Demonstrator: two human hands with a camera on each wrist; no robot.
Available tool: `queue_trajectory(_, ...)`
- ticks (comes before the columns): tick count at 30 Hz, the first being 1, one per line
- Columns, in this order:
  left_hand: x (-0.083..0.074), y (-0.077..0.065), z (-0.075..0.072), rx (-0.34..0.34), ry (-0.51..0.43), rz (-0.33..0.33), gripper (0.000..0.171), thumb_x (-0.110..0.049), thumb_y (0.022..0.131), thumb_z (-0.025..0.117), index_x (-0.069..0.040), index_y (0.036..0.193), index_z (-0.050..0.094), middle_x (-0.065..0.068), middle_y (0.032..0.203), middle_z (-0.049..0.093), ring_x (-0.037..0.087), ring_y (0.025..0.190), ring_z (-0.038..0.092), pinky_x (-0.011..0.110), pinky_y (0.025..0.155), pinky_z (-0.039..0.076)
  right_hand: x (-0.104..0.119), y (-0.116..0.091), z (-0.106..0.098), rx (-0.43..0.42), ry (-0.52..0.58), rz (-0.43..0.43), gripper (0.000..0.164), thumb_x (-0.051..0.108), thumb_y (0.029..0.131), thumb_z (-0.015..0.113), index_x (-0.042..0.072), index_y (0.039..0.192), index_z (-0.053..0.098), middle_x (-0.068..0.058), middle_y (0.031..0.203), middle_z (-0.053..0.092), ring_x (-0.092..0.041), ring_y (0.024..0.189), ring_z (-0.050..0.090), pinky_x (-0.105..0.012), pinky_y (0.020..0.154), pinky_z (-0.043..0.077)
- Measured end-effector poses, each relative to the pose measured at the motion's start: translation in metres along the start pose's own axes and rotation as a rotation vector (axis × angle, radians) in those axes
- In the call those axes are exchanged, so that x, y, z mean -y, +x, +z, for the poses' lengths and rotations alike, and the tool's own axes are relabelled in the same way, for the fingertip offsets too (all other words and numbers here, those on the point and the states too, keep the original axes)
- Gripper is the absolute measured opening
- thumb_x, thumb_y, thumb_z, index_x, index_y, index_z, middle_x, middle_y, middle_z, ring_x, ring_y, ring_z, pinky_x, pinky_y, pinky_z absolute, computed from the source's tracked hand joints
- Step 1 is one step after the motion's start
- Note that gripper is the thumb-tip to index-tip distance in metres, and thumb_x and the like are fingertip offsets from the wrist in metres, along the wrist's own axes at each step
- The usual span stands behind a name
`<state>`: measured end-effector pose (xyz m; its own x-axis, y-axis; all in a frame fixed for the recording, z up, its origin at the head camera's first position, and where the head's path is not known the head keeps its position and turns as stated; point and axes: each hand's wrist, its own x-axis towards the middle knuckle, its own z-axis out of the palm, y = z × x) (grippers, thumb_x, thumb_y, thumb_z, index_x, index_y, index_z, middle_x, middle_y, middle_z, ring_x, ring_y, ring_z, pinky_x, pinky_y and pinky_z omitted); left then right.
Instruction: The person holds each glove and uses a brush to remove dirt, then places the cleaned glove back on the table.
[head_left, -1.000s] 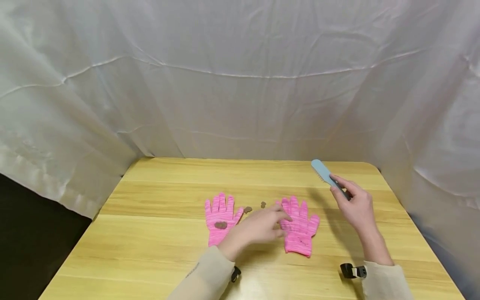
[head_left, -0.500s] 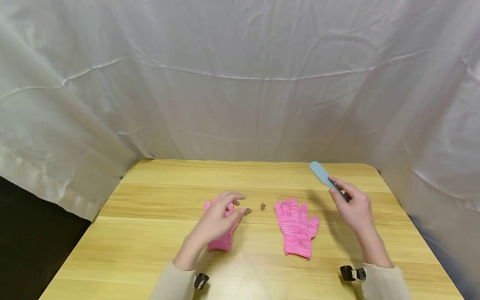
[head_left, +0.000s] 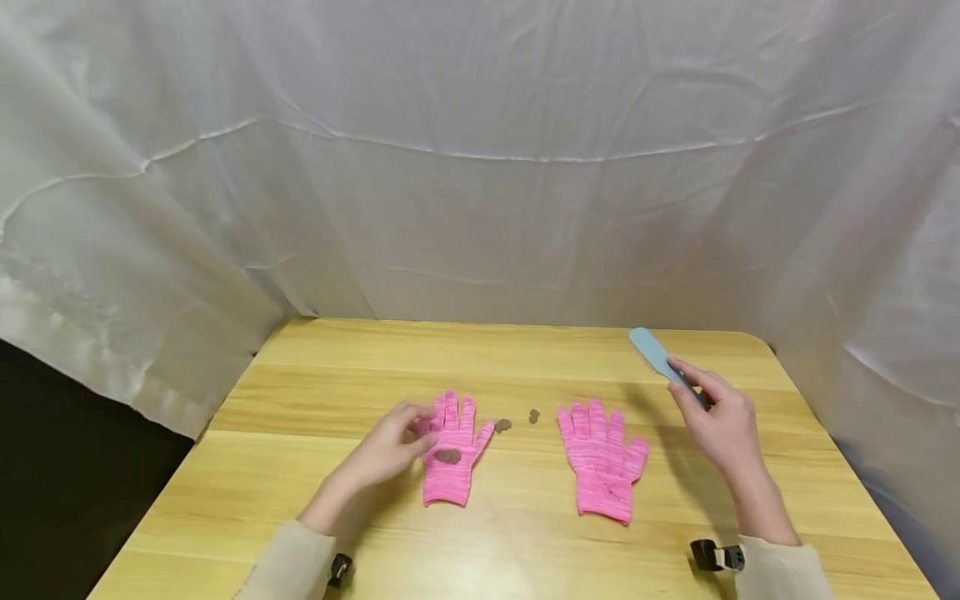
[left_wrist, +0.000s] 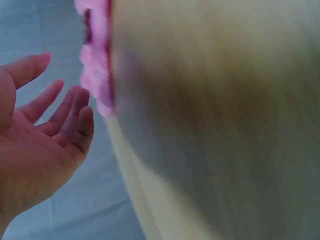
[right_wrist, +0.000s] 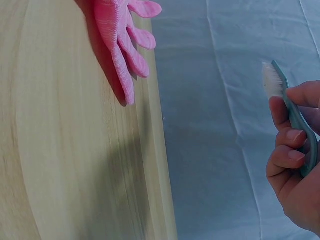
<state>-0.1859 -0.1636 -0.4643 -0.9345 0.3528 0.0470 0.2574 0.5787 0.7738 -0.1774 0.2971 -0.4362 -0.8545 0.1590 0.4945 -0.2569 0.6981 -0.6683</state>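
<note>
Two pink knit gloves lie flat on the table. My left hand (head_left: 386, 446) is at the outer edge of the left glove (head_left: 448, 487), overlapping its fingers in the head view. A brown clump (head_left: 447, 456) sits on that glove's palm. In the left wrist view the fingers (left_wrist: 75, 112) are loosely bent around nothing. Held up at the right, a light blue brush (head_left: 651, 350) is gripped by the handle in my right hand (head_left: 723, 421). Its white bristles (right_wrist: 272, 80) show in the right wrist view. The right glove (head_left: 600, 467) has dark marks near its cuff.
Two small brown bits, one by the left glove's thumb (head_left: 503, 425) and one farther right (head_left: 534, 416), lie between the gloves on the wooden table (head_left: 517, 550). A pale curtain (head_left: 480, 208) hangs behind the table and at its sides.
My left hand has gone from the right glove's edge, across the left glove, to that glove's outer side, uncovering the brown clump. The right hand stays nearly still with the brush.
</note>
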Motion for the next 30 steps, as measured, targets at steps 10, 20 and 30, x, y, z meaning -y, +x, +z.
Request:
queue_trajectory(10, 0.0128, 0.0008, 0.0006, 0.052, 0.094, -0.131, 0.053, -0.014, 0.083, 0.086, -0.005, 0.132, 0.067, 0.016, 0.125, 0.049, 0.027, 0.109, 0.054, 0.045, 0.093, 0.053, -0.0007, -0.0002, 0.0006, -0.009, -0.002, -0.016, 0.032, 0.015, 0.099, 0.071, 0.013, 0.13, 0.074, -0.004, 0.096, 0.066, -0.01, 0.061, 0.043, -0.022, 0.051, 0.035)
queue_trajectory(20, 0.0111, 0.0026, 0.0037, 0.095, 0.099, -0.105, 0.045, -0.008, 0.079, 0.087, -0.01, 0.121, 0.071, 0.009, 0.11, 0.055, 0.025, 0.104, 0.05, 0.043, 0.089, 0.05, -0.0021, -0.0007, 0.0014, -0.015, -0.003, -0.037, 0.032, 0.012, 0.098, 0.071, 0.011, 0.13, 0.074, -0.005, 0.093, 0.065, -0.01, 0.059, 0.041, -0.022, 0.049, 0.034)
queue_trajectory(30, 0.0118, 0.0037, 0.0034, 0.129, 0.04, -0.056, 0.031, 0.003, 0.083, 0.079, -0.006, 0.112, 0.072, 0.002, 0.088, 0.064, 0.017, 0.082, 0.057, 0.027, 0.07, 0.052, -0.0019, -0.0009, 0.0018, -0.009, -0.017, -0.029, 0.032, 0.014, 0.099, 0.07, 0.012, 0.131, 0.073, -0.006, 0.094, 0.066, -0.01, 0.061, 0.042, -0.022, 0.05, 0.035)
